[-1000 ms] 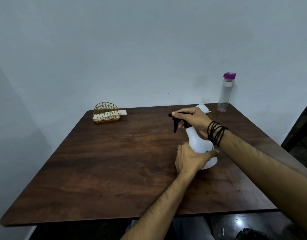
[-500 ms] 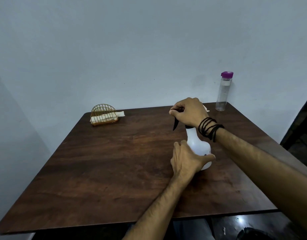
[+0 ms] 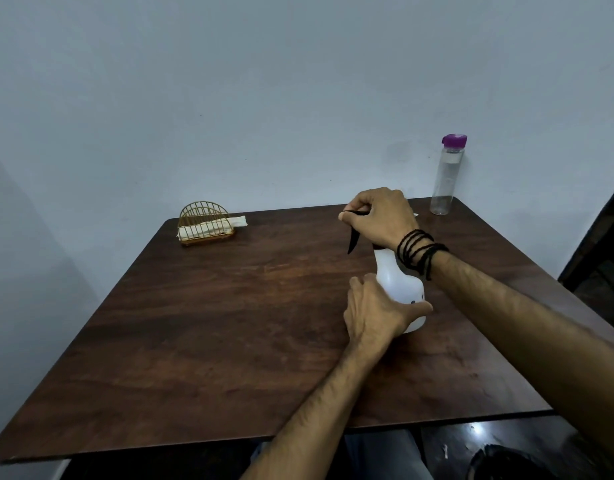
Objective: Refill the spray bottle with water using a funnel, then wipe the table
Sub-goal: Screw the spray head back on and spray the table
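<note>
A white spray bottle point(image 3: 393, 277) stands upright right of the middle of the dark wooden table point(image 3: 229, 323). My left hand point(image 3: 376, 311) grips its round body from the near side. My right hand point(image 3: 380, 216) is closed over its black trigger head, whose lever point(image 3: 352, 242) hangs down on the left. A clear water bottle point(image 3: 445, 180) with a purple cap stands at the table's far right corner. The white funnel behind my right hand is almost fully hidden; only a sliver point(image 3: 415, 214) shows.
A gold wire holder point(image 3: 205, 223) with folded white napkins sits at the far left of the table. A grey wall rises directly behind. A dark frame point(image 3: 596, 244) is at the right edge. Dark floor lies beyond the near edge.
My right hand has curled tighter over the trigger head and turned it, so the lever now points down. The funnel behind it has become covered. My left hand keeps hold of the body.
</note>
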Demonstrator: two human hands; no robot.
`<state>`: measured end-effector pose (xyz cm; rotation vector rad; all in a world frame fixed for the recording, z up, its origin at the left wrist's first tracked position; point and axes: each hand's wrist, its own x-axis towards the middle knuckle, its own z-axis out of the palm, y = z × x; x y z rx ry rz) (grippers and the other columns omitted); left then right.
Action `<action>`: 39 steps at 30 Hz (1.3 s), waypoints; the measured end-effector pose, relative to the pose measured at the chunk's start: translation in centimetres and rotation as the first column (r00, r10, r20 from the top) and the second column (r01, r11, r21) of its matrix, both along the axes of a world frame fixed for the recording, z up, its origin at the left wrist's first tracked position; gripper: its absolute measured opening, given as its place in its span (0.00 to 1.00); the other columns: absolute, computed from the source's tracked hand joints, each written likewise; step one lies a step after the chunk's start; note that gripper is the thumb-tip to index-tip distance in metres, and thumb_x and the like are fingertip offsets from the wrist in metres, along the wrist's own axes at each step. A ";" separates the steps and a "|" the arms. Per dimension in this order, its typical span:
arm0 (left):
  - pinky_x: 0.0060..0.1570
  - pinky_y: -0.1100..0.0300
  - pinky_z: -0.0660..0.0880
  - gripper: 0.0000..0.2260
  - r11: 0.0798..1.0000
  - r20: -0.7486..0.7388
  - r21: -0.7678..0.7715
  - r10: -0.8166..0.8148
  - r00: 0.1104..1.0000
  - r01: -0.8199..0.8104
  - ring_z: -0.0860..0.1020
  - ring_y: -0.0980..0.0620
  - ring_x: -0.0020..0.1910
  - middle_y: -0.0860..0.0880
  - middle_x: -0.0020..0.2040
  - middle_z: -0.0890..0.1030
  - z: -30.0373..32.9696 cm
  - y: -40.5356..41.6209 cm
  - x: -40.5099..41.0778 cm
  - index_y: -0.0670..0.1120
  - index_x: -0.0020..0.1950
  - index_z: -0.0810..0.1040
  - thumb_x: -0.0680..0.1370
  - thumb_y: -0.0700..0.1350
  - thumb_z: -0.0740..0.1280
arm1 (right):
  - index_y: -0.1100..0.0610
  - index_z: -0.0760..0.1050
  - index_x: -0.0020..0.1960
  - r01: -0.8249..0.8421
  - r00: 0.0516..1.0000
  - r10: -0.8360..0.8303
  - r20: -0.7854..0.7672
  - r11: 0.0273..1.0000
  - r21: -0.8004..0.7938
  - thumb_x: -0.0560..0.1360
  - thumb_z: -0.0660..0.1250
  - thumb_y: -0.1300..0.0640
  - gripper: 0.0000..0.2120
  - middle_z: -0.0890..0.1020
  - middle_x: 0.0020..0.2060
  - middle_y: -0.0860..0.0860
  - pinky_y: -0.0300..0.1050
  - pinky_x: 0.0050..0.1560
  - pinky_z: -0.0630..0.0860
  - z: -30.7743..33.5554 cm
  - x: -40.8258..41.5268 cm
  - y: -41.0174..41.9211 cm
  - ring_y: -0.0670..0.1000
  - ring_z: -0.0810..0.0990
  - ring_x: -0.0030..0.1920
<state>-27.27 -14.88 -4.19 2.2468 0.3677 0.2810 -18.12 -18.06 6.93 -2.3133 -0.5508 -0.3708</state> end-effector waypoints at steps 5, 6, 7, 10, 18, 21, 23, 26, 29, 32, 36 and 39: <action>0.46 0.51 0.74 0.42 1.000 0.000 0.011 -0.007 1.000 0.007 0.75 0.49 0.58 0.53 0.56 0.70 -0.2 -0.3 -0.1 0.50 0.63 0.71 0.56 0.70 0.74 | 0.50 0.80 0.30 0.110 0.994 -0.106 0.038 0.981 -0.162 0.76 0.62 0.46 0.18 0.82 0.30 0.43 0.40 0.32 0.64 0.0 -0.4 0.9 0.51 0.80 0.37; 0.47 0.51 0.75 0.42 1.000 0.000 0.012 -0.006 1.000 0.006 0.75 0.49 0.59 0.52 0.57 0.70 -0.3 -0.3 -0.2 0.49 0.63 0.71 0.56 0.70 0.74 | 0.50 0.78 0.28 0.129 0.991 -0.123 0.047 0.977 -0.170 0.76 0.60 0.47 0.21 0.80 0.27 0.42 0.41 0.31 0.62 0.0 -0.6 1.0 0.51 0.80 0.36; 0.47 0.51 0.76 0.42 1.000 0.001 0.010 -0.005 1.000 0.005 0.75 0.49 0.59 0.52 0.58 0.71 -0.3 -0.2 -0.2 0.49 0.63 0.71 0.56 0.70 0.74 | 0.50 0.78 0.27 0.126 0.992 -0.122 0.032 0.977 -0.170 0.77 0.59 0.46 0.22 0.79 0.26 0.40 0.40 0.31 0.62 0.1 -0.7 1.1 0.50 0.80 0.36; 0.49 0.50 0.77 0.42 1.000 0.005 -0.006 -0.013 1.000 0.013 0.75 0.49 0.58 0.52 0.56 0.71 -0.2 0.2 0.0 0.50 0.62 0.72 0.56 0.69 0.75 | 0.47 0.84 0.37 0.006 0.993 -0.017 -0.114 0.995 -0.104 0.77 0.62 0.37 0.20 0.82 0.29 0.37 0.40 0.36 0.72 0.6 -0.6 0.7 0.43 0.82 0.35; 0.47 0.53 0.75 0.42 0.999 0.006 -0.013 -0.043 0.999 0.043 0.75 0.50 0.58 0.54 0.53 0.68 -0.3 0.5 0.2 0.50 0.63 0.71 0.56 0.70 0.76 | 0.53 0.86 0.40 -0.127 0.984 0.134 -0.120 0.990 0.068 0.76 0.71 0.48 0.11 0.87 0.35 0.45 0.49 0.49 0.83 0.5 -0.1 -0.2 0.45 0.85 0.40; 0.45 0.54 0.75 0.42 0.998 -0.019 -0.034 -0.046 0.999 0.045 0.75 0.51 0.57 0.53 0.54 0.70 -0.2 0.3 0.3 0.51 0.62 0.72 0.55 0.71 0.76 | 0.49 0.87 0.43 -0.114 0.993 0.113 0.015 0.993 0.028 0.72 0.74 0.48 0.06 0.87 0.39 0.43 0.47 0.53 0.82 -0.1 -0.5 0.0 0.43 0.84 0.45; 0.44 0.54 0.75 0.42 0.997 -0.047 -0.055 -0.053 0.997 0.050 0.75 0.51 0.56 0.53 0.55 0.71 -0.2 0.3 0.4 0.50 0.62 0.72 0.55 0.72 0.75 | 0.47 0.86 0.44 -0.100 0.993 0.101 0.066 0.995 -0.018 0.71 0.74 0.47 0.05 0.86 0.39 0.41 0.46 0.51 0.82 -0.4 -0.8 0.3 0.41 0.83 0.45; 0.45 0.54 0.75 0.44 0.996 -0.066 -0.083 -0.050 0.997 0.045 0.74 0.51 0.58 0.54 0.56 0.71 -0.3 0.3 0.3 0.51 0.63 0.72 0.54 0.73 0.75 | 0.46 0.85 0.44 -0.104 0.990 0.109 0.088 0.992 -0.068 0.70 0.74 0.46 0.05 0.85 0.39 0.39 0.45 0.50 0.81 -0.7 -0.8 0.7 0.41 0.82 0.45; 0.45 0.54 0.74 0.45 0.995 -0.073 -0.096 -0.049 0.996 0.041 0.74 0.51 0.58 0.55 0.55 0.69 -0.4 0.4 0.5 0.51 0.64 0.72 0.54 0.72 0.75 | 0.46 0.85 0.44 -0.110 0.992 0.113 0.058 0.992 -0.058 0.71 0.73 0.45 0.07 0.84 0.36 0.39 0.45 0.48 0.81 -0.4 -0.4 0.8 0.41 0.82 0.44; 0.43 0.54 0.74 0.43 0.995 -0.076 -0.085 -0.050 0.996 0.044 0.73 0.53 0.54 0.55 0.52 0.68 -0.2 0.4 0.7 0.51 0.61 0.72 0.53 0.72 0.75 | 0.50 0.86 0.42 -0.089 0.996 0.087 -0.018 0.989 -0.119 0.75 0.69 0.40 0.15 0.84 0.34 0.44 0.46 0.45 0.81 0.2 0.3 0.5 0.47 0.83 0.39; 0.42 0.55 0.73 0.43 0.996 -0.066 -0.076 -0.059 0.996 0.054 0.69 0.55 0.50 0.55 0.51 0.68 -0.3 0.3 0.8 0.52 0.60 0.72 0.53 0.72 0.75 | 0.51 0.86 0.41 -0.053 0.998 0.056 0.018 0.988 -0.148 0.75 0.69 0.42 0.15 0.80 0.29 0.44 0.42 0.37 0.74 0.1 0.7 0.5 0.47 0.79 0.33; 0.42 0.54 0.74 0.43 0.994 -0.066 -0.085 -0.069 0.995 0.063 0.70 0.55 0.50 0.55 0.51 0.68 -0.2 0.4 0.6 0.51 0.61 0.72 0.53 0.72 0.75 | 0.51 0.87 0.44 -0.041 0.997 0.050 0.058 0.989 -0.143 0.74 0.70 0.43 0.13 0.85 0.35 0.47 0.42 0.39 0.74 -0.3 0.5 0.8 0.47 0.79 0.36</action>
